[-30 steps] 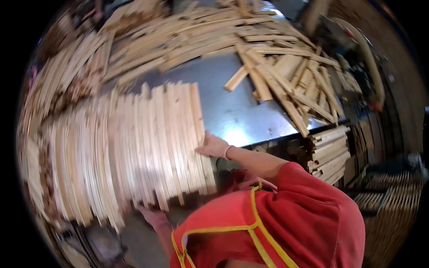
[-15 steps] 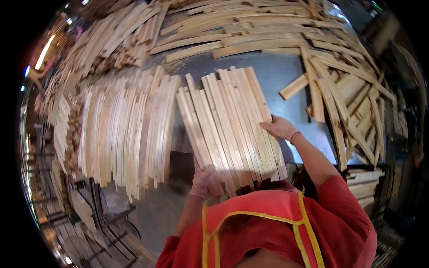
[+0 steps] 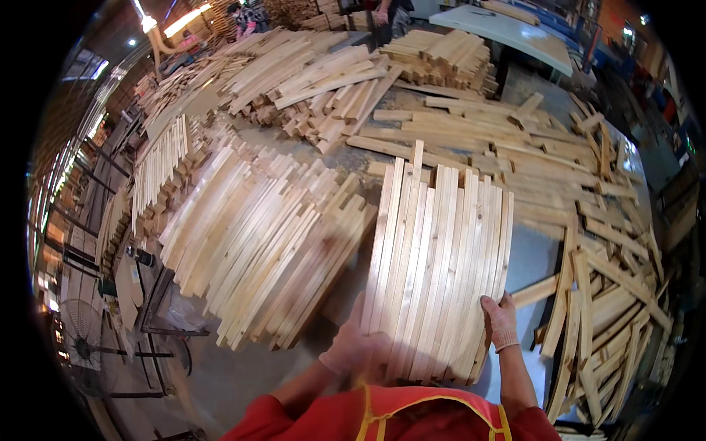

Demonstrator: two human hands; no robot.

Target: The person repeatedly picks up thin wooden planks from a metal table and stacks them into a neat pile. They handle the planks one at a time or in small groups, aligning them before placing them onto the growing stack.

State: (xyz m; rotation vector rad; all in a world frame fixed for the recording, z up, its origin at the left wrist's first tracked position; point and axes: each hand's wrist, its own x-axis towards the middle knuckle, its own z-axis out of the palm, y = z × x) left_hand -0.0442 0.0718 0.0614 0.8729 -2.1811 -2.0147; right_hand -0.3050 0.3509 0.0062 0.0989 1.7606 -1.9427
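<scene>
Side by side in front of me stands a bundle of pale wooden strips (image 3: 440, 264), with uneven far ends. My left hand (image 3: 354, 344), in a light knit glove, grips its near left side, and some of its fingers are hidden behind the wood. On the right edge, my gloved right hand (image 3: 501, 320) is closed with the thumb on the near face. The strips are squeezed between both hands, close to my red apron (image 3: 434, 400). Left of them lies a wide row of similar strips (image 3: 257, 242) on the table.
Loose boards (image 3: 471, 140) spread over the far side of the grey table (image 3: 535, 253). A tangled heap of offcuts (image 3: 607, 316) lies at the right. More stacked wood (image 3: 441, 55) stands farther back, near a pale worktable (image 3: 507, 33). A fan (image 3: 82, 345) is at lower left. Another person's hand (image 3: 382, 15) shows at the far edge.
The strips in my hands are now packed closer together, and the gap near their left side has closed. My view has tilted up, showing more of the workshop.
</scene>
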